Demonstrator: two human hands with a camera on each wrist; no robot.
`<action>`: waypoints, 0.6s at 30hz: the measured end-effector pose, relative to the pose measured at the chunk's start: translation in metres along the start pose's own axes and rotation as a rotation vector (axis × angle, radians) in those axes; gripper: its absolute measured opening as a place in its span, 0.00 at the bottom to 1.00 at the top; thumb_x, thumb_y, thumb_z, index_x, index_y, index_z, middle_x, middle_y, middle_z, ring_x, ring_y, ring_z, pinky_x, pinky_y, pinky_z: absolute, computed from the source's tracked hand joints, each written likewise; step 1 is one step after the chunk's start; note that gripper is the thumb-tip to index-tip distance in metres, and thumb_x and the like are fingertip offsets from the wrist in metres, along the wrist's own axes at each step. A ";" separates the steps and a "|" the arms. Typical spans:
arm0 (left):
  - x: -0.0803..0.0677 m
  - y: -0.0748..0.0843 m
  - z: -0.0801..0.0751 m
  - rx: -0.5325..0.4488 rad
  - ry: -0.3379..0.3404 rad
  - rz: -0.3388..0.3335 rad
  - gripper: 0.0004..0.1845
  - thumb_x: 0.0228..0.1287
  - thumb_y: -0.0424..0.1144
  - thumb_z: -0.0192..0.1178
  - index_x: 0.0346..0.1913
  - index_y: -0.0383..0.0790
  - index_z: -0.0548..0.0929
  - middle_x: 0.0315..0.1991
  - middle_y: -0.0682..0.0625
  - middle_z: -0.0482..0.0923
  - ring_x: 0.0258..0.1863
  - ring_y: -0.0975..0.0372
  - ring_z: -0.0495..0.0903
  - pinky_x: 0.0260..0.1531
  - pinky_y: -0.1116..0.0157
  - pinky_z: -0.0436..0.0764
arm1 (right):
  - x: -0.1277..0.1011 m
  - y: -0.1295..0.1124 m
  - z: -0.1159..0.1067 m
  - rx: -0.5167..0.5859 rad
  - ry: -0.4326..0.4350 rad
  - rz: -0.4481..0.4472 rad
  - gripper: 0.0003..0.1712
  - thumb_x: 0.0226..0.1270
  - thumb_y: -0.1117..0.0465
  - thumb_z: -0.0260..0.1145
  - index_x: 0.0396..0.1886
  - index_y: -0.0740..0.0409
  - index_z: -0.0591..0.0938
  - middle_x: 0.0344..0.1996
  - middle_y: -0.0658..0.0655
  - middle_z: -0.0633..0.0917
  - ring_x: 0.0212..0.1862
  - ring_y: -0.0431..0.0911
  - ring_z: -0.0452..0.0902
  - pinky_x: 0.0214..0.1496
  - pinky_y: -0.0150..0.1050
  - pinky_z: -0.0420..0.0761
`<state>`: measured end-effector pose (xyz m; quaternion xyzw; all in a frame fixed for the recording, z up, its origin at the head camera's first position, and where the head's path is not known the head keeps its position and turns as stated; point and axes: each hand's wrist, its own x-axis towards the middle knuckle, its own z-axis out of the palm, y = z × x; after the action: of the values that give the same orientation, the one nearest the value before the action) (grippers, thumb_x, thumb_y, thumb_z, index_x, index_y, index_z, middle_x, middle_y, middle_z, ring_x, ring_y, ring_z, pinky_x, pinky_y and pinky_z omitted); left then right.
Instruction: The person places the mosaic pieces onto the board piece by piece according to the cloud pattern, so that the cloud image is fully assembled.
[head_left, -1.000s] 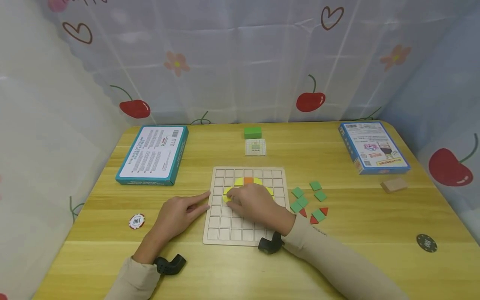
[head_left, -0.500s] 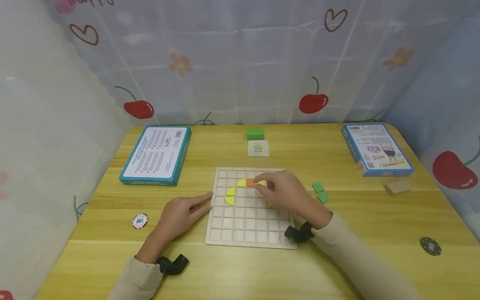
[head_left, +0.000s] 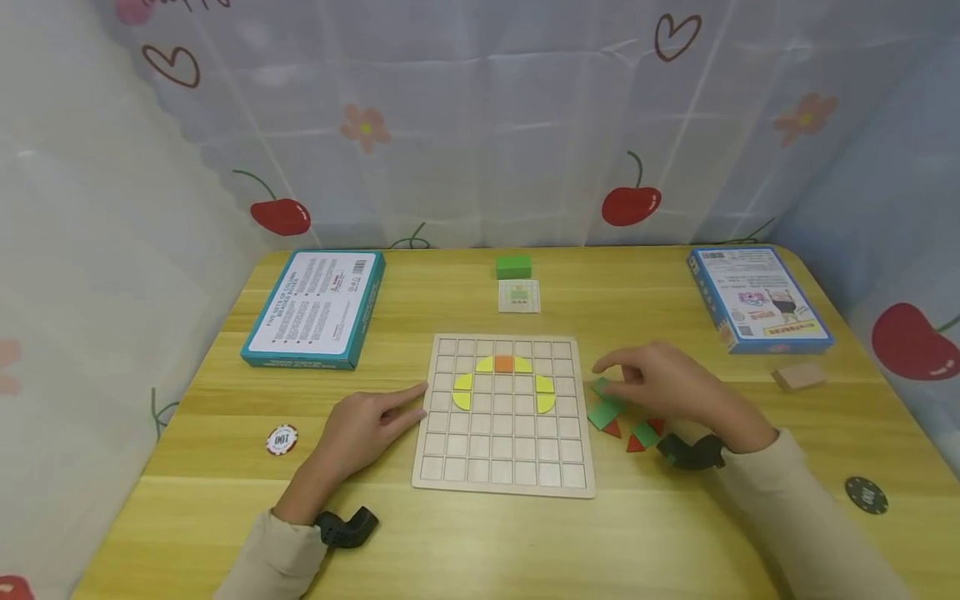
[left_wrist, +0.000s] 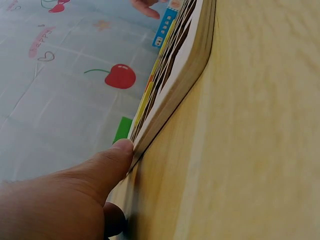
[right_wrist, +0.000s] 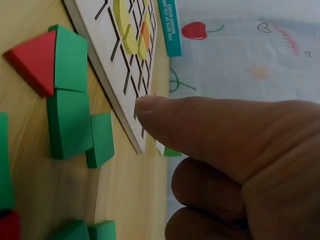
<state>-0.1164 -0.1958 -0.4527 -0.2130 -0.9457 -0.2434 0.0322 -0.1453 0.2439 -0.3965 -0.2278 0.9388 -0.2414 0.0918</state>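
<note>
The right hand (head_left: pixel 667 387), fingers loosely curled and holding nothing, is hovering over green square wooden tiles (head_left: pixel 606 404). The left hand (head_left: pixel 360 429), fingers extended, is touching the pale wooden grid board's (head_left: pixel 495 467) left edge.

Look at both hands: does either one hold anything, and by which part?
Nothing is held. The left hand presses straight fingers against the grid board at its left edge; the right hand hovers over the green tiles, gripping none.

"100" on poker chip (head_left: pixel 281 439)

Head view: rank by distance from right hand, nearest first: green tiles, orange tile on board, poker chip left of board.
1. green tiles: under the right hand, right of the board.
2. orange tile: on the board, upper row.
3. poker chip: table's left side, beyond the left hand.
</note>
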 end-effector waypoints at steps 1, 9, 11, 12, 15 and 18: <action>0.000 0.000 0.000 0.000 0.000 0.000 0.23 0.70 0.59 0.63 0.65 0.62 0.83 0.10 0.66 0.60 0.14 0.72 0.57 0.19 0.67 0.62 | -0.001 0.002 -0.001 -0.002 -0.008 -0.006 0.14 0.65 0.55 0.76 0.50 0.50 0.90 0.14 0.42 0.68 0.18 0.38 0.63 0.23 0.34 0.64; -0.001 0.001 0.000 0.000 0.000 -0.001 0.23 0.71 0.59 0.62 0.65 0.62 0.82 0.10 0.67 0.61 0.14 0.72 0.57 0.21 0.66 0.64 | -0.004 0.009 -0.004 -0.073 -0.037 0.001 0.15 0.67 0.58 0.74 0.52 0.50 0.89 0.14 0.42 0.68 0.17 0.37 0.62 0.23 0.34 0.63; -0.001 0.001 0.000 0.000 0.001 -0.003 0.23 0.71 0.59 0.62 0.65 0.62 0.82 0.10 0.67 0.61 0.14 0.71 0.57 0.21 0.66 0.64 | -0.004 0.010 -0.003 -0.093 -0.046 0.005 0.17 0.67 0.59 0.73 0.55 0.50 0.89 0.13 0.42 0.68 0.17 0.37 0.62 0.22 0.34 0.63; -0.001 0.001 -0.001 0.001 0.001 -0.003 0.23 0.71 0.59 0.62 0.65 0.61 0.82 0.10 0.67 0.61 0.14 0.71 0.57 0.21 0.66 0.64 | -0.004 0.011 -0.003 -0.099 -0.051 0.005 0.18 0.67 0.59 0.73 0.56 0.50 0.88 0.13 0.42 0.67 0.17 0.37 0.63 0.22 0.34 0.64; -0.001 0.001 -0.001 0.002 -0.002 -0.002 0.23 0.71 0.59 0.62 0.65 0.61 0.82 0.10 0.67 0.62 0.14 0.71 0.58 0.21 0.66 0.65 | -0.004 0.015 0.000 -0.109 -0.060 -0.003 0.20 0.68 0.60 0.72 0.59 0.50 0.88 0.12 0.41 0.67 0.16 0.36 0.63 0.22 0.34 0.64; -0.001 0.001 -0.001 0.003 -0.008 -0.003 0.23 0.71 0.59 0.63 0.65 0.61 0.82 0.10 0.67 0.62 0.14 0.71 0.58 0.21 0.66 0.65 | -0.004 0.017 0.003 -0.112 -0.060 -0.013 0.19 0.68 0.59 0.73 0.58 0.51 0.88 0.12 0.40 0.67 0.16 0.36 0.63 0.22 0.34 0.65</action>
<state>-0.1153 -0.1956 -0.4512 -0.2123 -0.9465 -0.2412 0.0283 -0.1475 0.2577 -0.4071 -0.2457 0.9462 -0.1823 0.1055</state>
